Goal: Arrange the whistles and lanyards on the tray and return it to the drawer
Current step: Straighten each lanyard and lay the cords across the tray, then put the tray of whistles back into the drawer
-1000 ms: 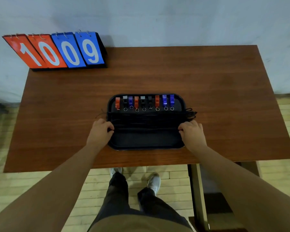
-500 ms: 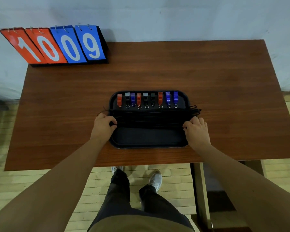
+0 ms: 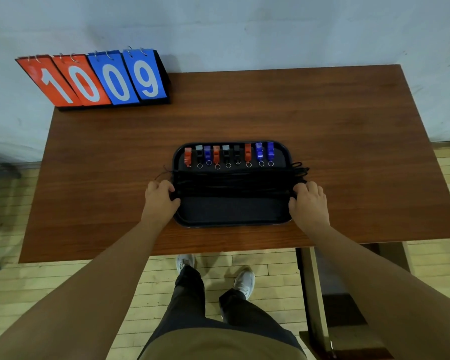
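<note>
tray [image 3: 231, 222]: we've barely shifted it, both ends held
left hand [image 3: 159, 201], right hand [image 3: 309, 203]: fingers curled on rims
next: probably lifting toward drawer

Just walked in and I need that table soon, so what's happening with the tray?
A person stands at the wooden table, with the left hand and right hand gripping the short ends of a black tray. A row of red, black and blue whistles lines its far side, with black lanyards bundled across the middle. The tray sits on the table, not yet in a drawer.
</note>
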`<state>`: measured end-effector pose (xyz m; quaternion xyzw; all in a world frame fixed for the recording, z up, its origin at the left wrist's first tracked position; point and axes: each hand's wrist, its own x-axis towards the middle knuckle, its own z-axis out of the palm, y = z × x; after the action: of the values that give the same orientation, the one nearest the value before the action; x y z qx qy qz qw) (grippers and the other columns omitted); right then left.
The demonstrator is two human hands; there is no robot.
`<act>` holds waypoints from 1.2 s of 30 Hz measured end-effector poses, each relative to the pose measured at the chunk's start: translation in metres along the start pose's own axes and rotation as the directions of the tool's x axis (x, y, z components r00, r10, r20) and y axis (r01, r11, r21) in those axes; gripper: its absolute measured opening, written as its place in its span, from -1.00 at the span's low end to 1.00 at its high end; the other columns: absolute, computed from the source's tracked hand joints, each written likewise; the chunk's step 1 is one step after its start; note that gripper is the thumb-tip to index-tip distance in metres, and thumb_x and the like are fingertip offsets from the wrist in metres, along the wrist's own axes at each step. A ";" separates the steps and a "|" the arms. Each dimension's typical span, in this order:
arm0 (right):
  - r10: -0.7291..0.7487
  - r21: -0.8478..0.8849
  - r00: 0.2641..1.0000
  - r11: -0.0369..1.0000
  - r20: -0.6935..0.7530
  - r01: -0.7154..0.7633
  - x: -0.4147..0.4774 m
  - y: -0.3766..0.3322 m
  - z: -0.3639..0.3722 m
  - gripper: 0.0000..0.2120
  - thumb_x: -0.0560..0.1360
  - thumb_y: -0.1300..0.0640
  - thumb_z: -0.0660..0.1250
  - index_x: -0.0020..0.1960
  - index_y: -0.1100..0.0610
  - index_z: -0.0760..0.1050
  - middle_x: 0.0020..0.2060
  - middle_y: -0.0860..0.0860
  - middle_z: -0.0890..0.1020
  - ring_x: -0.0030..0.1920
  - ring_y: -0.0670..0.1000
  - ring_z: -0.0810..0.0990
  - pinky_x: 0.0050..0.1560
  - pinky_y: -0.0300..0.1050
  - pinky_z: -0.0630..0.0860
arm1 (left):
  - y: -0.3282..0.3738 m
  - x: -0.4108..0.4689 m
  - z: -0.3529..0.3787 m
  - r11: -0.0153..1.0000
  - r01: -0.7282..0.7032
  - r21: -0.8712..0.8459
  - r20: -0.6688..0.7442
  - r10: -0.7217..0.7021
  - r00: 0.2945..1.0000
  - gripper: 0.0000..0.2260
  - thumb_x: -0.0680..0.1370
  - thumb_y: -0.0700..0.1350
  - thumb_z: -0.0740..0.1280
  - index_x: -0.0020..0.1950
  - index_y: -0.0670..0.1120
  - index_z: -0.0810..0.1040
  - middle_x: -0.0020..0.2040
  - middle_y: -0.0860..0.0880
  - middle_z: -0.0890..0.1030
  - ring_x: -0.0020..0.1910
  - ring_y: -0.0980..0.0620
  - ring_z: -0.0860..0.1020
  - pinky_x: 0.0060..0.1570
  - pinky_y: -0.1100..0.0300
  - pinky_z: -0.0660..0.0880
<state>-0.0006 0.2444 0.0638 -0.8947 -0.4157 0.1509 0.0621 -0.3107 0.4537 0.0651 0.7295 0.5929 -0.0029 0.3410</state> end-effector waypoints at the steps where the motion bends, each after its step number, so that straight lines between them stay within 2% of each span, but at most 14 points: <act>1: 0.027 0.008 1.000 1.000 0.011 -0.027 -0.002 -0.001 -0.002 -0.71 0.56 0.16 0.27 0.25 0.20 0.47 0.15 0.16 0.50 0.16 0.19 0.44 0.22 0.10 0.40 | 0.002 -0.003 0.000 0.999 0.035 -0.019 -0.001 -0.035 0.999 -0.75 0.53 -0.17 0.40 0.16 -0.07 0.43 0.25 -0.12 0.32 0.27 -0.15 0.36 0.22 -0.01 0.42; 3: 0.071 0.027 0.997 0.997 0.040 -0.072 -0.005 -0.003 -0.004 -0.72 0.56 0.16 0.26 0.24 0.21 0.45 0.16 0.18 0.49 0.17 0.21 0.44 0.22 0.11 0.42 | 0.008 -0.011 0.000 0.992 0.123 -0.038 -0.009 -0.123 0.992 -0.69 0.55 -0.15 0.37 0.24 -0.09 0.37 0.27 -0.16 0.31 0.25 -0.17 0.38 0.13 0.00 0.42; 6: 0.126 0.072 0.988 0.989 0.088 -0.132 -0.005 -0.005 -0.006 -0.73 0.57 0.17 0.24 0.23 0.25 0.42 0.14 0.19 0.48 0.17 0.22 0.46 0.21 0.13 0.46 | 0.014 -0.019 0.003 0.954 0.297 -0.041 0.042 -0.296 0.954 -0.61 0.59 -0.09 0.31 0.34 -0.23 0.31 0.27 -0.24 0.38 0.19 -0.22 0.46 -0.03 0.02 0.42; 10: 0.176 0.115 0.971 0.974 0.160 -0.196 -0.001 -0.010 -0.004 -0.71 0.58 0.20 0.22 0.27 0.27 0.41 0.17 0.20 0.50 0.19 0.22 0.49 0.23 0.18 0.48 | 0.009 -0.021 0.010 0.910 0.412 -0.055 0.177 -0.397 0.900 -0.71 0.62 -0.13 0.22 0.23 -0.33 0.45 0.00 -0.22 0.61 -0.20 -0.11 0.64 -0.23 0.07 0.64; 12: 0.192 0.129 0.968 0.968 0.165 -0.214 0.000 -0.010 -0.001 -0.70 0.56 0.25 0.23 0.28 0.28 0.39 0.19 0.22 0.49 0.16 0.24 0.52 0.20 0.19 0.51 | 0.011 -0.022 0.013 0.906 0.422 -0.030 0.211 -0.407 0.889 -0.73 0.62 -0.25 0.23 0.29 -0.35 0.44 0.10 -0.29 0.58 -0.34 -0.04 0.58 -0.55 0.28 0.52; 14: 0.193 0.135 0.967 0.967 0.168 -0.217 0.001 -0.008 0.002 -0.73 0.54 0.30 0.24 0.23 0.30 0.39 0.17 0.25 0.49 0.12 0.24 0.53 0.16 0.16 0.53 | 0.009 -0.018 0.016 0.902 0.429 -0.045 0.217 -0.410 0.886 -0.73 0.61 -0.33 0.22 0.31 -0.34 0.44 0.20 -0.32 0.55 -0.33 -0.05 0.58 -0.67 0.35 0.40; 16: 0.196 0.138 0.962 0.965 0.190 -0.224 0.001 -0.008 0.003 -0.77 0.53 0.33 0.26 0.19 0.31 0.41 0.14 0.26 0.51 0.09 0.23 0.54 0.10 0.10 0.54 | 0.003 -0.012 0.016 0.902 0.424 -0.080 0.174 -0.406 0.897 -0.78 0.60 -0.32 0.21 0.23 -0.30 0.49 0.15 -0.31 0.59 -0.23 -0.11 0.64 -0.60 0.27 0.47; 18: 0.186 0.104 0.958 0.972 0.218 -0.212 -0.003 -0.009 0.004 -0.78 0.55 0.30 0.27 0.18 0.30 0.40 0.11 0.24 0.52 0.06 0.21 0.56 0.00 0.03 0.53 | -0.002 -0.006 0.014 0.916 0.399 -0.039 0.120 -0.392 0.912 -0.80 0.57 -0.27 0.24 0.16 -0.27 0.50 0.08 -0.27 0.63 -0.14 -0.13 0.63 -0.44 0.18 0.48; 22: 0.118 0.033 0.959 0.991 0.259 -0.131 -0.018 -0.022 0.009 -0.82 0.58 0.20 0.25 0.13 0.26 0.38 0.07 0.20 0.53 -0.05 0.14 0.54 -0.09 -0.03 0.51 | 0.005 0.005 0.009 0.916 0.390 -0.096 0.038 -0.388 0.921 -0.64 0.57 -0.23 0.30 0.35 -0.28 0.38 0.23 -0.27 0.53 0.15 -0.23 0.55 -0.12 0.09 0.44; 25: 0.095 0.018 0.949 0.994 0.300 -0.105 -0.029 -0.035 0.012 -0.80 0.58 0.11 0.26 0.12 0.22 0.38 0.05 0.17 0.53 -0.01 0.16 0.57 -0.02 0.04 0.57 | 0.010 0.013 0.006 0.899 0.387 -0.204 0.000 -0.395 0.919 -0.60 0.57 -0.21 0.31 0.37 -0.27 0.33 0.27 -0.27 0.48 0.16 -0.23 0.53 -0.04 0.03 0.50; 28: 0.065 -0.020 0.930 0.998 0.363 -0.062 -0.034 -0.052 0.010 -0.75 0.57 -0.01 0.25 0.06 0.18 0.40 -0.01 0.12 0.55 -0.02 0.16 0.59 -0.03 0.04 0.57 | 0.013 0.017 0.004 0.874 0.382 -0.300 -0.011 -0.404 0.915 -0.60 0.55 -0.15 0.31 0.35 -0.22 0.33 0.23 -0.23 0.51 0.11 -0.19 0.55 -0.01 -0.04 0.57; 30: 0.052 -0.110 0.923 0.994 0.382 -0.011 -0.031 -0.061 0.003 -0.70 0.57 -0.11 0.20 -0.07 0.14 0.42 -0.14 0.06 0.57 -0.14 0.12 0.60 -0.12 0.00 0.58 | 0.018 0.016 0.006 0.846 0.407 -0.344 0.035 -0.422 0.906 -0.60 0.55 -0.15 0.29 0.35 -0.20 0.30 0.16 -0.21 0.55 0.06 -0.16 0.58 -0.08 0.00 0.56; 33: 0.062 -0.141 0.953 0.990 0.296 -0.020 -0.012 -0.074 -0.017 -0.61 0.60 -0.14 0.12 -0.24 0.10 0.41 -0.33 0.03 0.56 -0.36 0.03 0.55 -0.32 -0.13 0.49 | 0.029 0.014 0.014 0.757 0.481 -0.442 0.158 -0.462 0.873 -0.60 0.58 -0.19 0.28 0.38 -0.23 0.28 0.06 -0.18 0.59 -0.13 -0.07 0.62 -0.17 0.07 0.60; 36: 0.103 -0.027 0.978 0.995 0.182 -0.099 0.024 -0.078 -0.036 -0.66 0.61 -0.05 0.12 -0.21 0.13 0.43 -0.30 0.05 0.58 -0.36 0.03 0.55 -0.38 -0.16 0.42 | 0.033 0.017 0.028 0.631 0.548 -0.549 0.321 -0.446 0.836 -0.57 0.56 -0.25 0.28 0.42 -0.22 0.33 0.24 -0.20 0.56 -0.03 -0.11 0.65 -0.33 0.12 0.64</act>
<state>-0.0306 0.3136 0.1110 -0.8975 -0.3750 0.2318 0.0079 -0.2658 0.4521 0.0525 0.3804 0.7095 0.0418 0.5917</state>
